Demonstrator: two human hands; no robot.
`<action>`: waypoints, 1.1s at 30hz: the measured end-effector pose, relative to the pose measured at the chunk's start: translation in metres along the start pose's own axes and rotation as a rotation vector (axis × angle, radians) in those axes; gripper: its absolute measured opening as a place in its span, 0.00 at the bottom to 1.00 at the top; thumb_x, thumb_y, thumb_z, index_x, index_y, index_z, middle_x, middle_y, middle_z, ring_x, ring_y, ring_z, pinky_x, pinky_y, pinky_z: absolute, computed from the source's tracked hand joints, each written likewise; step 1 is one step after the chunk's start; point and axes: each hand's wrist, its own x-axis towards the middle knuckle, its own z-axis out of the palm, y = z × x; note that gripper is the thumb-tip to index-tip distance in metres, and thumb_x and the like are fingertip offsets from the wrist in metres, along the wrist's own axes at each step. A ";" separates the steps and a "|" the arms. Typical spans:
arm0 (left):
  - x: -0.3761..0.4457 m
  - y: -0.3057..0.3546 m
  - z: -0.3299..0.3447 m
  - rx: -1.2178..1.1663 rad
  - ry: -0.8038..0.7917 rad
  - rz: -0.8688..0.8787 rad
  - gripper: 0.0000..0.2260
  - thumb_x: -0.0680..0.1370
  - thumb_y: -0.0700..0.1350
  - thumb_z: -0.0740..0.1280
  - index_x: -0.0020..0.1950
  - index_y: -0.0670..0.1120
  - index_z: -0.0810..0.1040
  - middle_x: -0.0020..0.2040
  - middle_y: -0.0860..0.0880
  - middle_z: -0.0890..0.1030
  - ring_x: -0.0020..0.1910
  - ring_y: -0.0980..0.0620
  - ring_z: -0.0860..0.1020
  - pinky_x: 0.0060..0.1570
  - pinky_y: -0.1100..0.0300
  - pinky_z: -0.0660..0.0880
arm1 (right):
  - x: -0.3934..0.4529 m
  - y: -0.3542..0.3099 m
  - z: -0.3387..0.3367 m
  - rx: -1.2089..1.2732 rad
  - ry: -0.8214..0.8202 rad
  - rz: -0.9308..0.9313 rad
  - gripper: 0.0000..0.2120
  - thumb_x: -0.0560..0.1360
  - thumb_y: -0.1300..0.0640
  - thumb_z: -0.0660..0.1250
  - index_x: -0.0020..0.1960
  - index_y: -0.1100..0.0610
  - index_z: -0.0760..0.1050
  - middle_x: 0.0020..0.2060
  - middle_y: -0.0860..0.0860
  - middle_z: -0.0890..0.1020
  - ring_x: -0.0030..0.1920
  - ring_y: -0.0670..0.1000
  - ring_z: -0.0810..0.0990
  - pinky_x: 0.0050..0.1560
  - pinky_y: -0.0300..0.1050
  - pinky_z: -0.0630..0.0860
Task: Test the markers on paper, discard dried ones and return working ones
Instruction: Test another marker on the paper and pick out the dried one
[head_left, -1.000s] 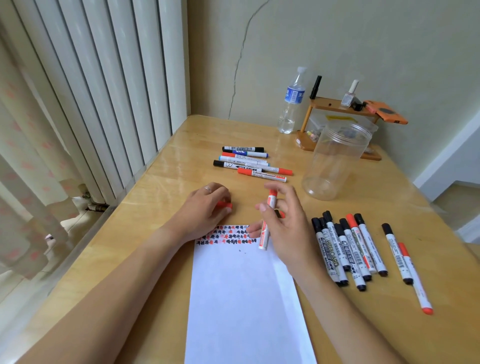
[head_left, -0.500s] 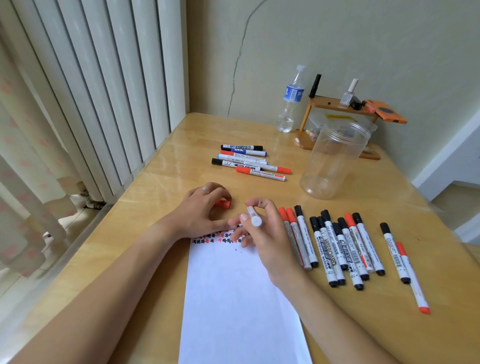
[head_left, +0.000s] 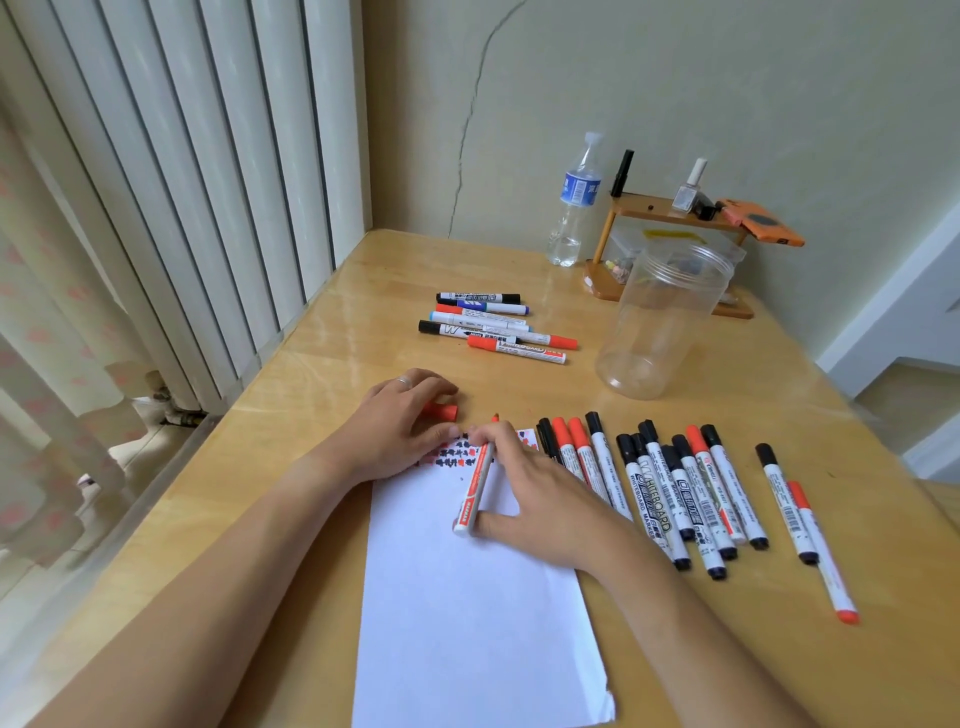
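Note:
A white sheet of paper (head_left: 467, 613) lies in front of me, its top edge covered with red and black test marks (head_left: 452, 454). My right hand (head_left: 540, 499) grips an uncapped red marker (head_left: 475, 493) in a writing hold, tip pointing at the paper's top edge. My left hand (head_left: 400, 421) rests at the paper's top left corner, its fingers curled over the red cap (head_left: 441, 411). Several capped red and black markers (head_left: 675, 488) lie in a row to the right. Another group of several markers (head_left: 493, 327) lies farther back.
An empty clear plastic jar (head_left: 660, 322) stands behind the right row. A water bottle (head_left: 574, 202) and a small wooden shelf (head_left: 670, 244) with bottles sit at the wall. A white radiator (head_left: 182, 182) runs along the table's left edge.
My right hand turned the red marker from tip-down over the marks to a writing hold with the tip at the paper's top edge. My left hand stayed on the cap.

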 end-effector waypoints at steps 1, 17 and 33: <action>0.000 0.000 0.000 0.011 0.000 -0.002 0.32 0.75 0.70 0.59 0.70 0.51 0.75 0.68 0.52 0.74 0.66 0.52 0.75 0.70 0.46 0.68 | 0.001 -0.001 0.002 -0.010 0.013 -0.015 0.34 0.73 0.36 0.74 0.69 0.41 0.58 0.70 0.44 0.72 0.70 0.47 0.72 0.56 0.41 0.65; -0.007 0.010 -0.011 0.087 -0.206 0.050 0.28 0.76 0.67 0.55 0.77 0.70 0.62 0.82 0.55 0.57 0.80 0.60 0.51 0.78 0.48 0.48 | 0.005 0.020 -0.003 0.079 0.381 -0.005 0.20 0.77 0.45 0.73 0.60 0.47 0.64 0.33 0.43 0.74 0.33 0.46 0.74 0.36 0.50 0.72; -0.001 0.013 -0.011 0.061 0.158 0.061 0.11 0.76 0.33 0.67 0.49 0.49 0.77 0.51 0.53 0.74 0.43 0.48 0.77 0.40 0.55 0.73 | 0.007 0.007 0.017 -0.007 0.271 -0.128 0.19 0.78 0.46 0.73 0.61 0.49 0.67 0.42 0.42 0.73 0.45 0.51 0.70 0.49 0.51 0.72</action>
